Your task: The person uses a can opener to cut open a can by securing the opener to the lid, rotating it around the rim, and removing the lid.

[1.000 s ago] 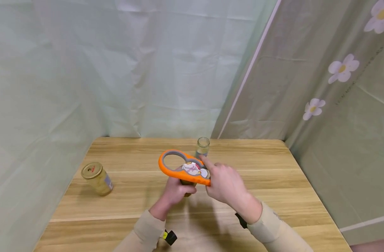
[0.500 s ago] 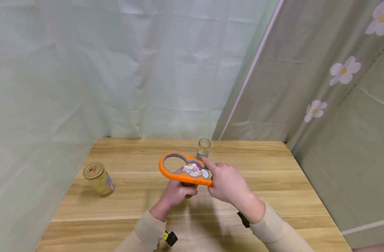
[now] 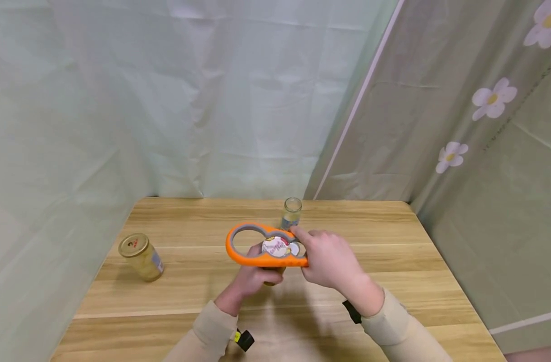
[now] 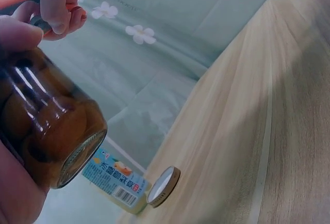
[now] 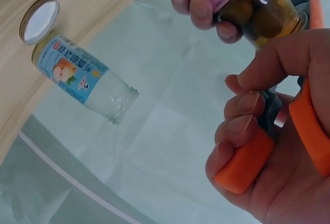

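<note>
My left hand (image 3: 253, 279) grips a glass jar (image 4: 51, 115) of dark brown round pieces, with a pink label visible in the right wrist view. Over the jar's patterned lid (image 3: 274, 247) fits an orange and grey multi-ring jar opener (image 3: 248, 260). My right hand (image 3: 327, 259) holds the narrow handle end of the opener, fingers curled round it and the index finger along its far edge. The large ring at the opener's left end surrounds nothing. Most of the jar is hidden from above by the opener and the left hand.
Behind the hands stands a lidless glass jar (image 3: 290, 220) with a blue label; a gold-rimmed lid (image 5: 41, 20) lies beside its base. A gold-lidded jar (image 3: 142, 259) of pale pieces stands at the table's left. Curtains (image 3: 257, 100) border the wooden table (image 3: 370, 226).
The opener has turned slightly: its large-ring end has swung toward me, while the handle end and my right hand have shifted a little right. The left hand keeps its hold.
</note>
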Demonstrator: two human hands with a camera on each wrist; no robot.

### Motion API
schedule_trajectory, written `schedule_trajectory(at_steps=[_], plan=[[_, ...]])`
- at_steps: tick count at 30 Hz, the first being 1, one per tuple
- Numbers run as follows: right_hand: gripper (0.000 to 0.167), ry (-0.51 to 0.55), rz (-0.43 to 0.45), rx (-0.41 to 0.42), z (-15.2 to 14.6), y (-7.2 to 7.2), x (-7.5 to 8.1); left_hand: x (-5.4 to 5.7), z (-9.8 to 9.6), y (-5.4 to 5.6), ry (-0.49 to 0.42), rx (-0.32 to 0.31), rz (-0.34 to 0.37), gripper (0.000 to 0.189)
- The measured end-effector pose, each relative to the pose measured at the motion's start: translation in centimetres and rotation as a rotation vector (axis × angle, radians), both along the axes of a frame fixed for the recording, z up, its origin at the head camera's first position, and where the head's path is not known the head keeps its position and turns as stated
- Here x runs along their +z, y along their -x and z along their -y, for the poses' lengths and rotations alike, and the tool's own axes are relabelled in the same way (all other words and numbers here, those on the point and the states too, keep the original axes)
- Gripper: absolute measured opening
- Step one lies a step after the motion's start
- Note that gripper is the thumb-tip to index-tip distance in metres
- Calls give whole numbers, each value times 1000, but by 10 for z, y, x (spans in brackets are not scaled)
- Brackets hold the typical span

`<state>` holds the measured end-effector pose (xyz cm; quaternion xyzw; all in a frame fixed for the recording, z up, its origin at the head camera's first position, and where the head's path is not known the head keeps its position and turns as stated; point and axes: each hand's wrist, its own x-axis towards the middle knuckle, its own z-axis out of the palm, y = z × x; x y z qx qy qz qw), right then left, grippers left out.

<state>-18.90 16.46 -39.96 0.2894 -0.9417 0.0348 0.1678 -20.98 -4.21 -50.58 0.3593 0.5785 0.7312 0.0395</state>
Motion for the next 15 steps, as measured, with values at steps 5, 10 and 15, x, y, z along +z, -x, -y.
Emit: schedule_trajectory(at_steps=[5, 10, 15], plan=[[73, 17, -21, 14, -4, 0, 5, 2, 1, -1, 13, -82, 40, 92], [73, 63, -13, 18, -7, 0, 8, 0, 0, -1, 5, -93, 28, 88], [72, 88, -7, 19, -9, 0, 9, -3, -1, 0, 2, -78, 44, 86]])
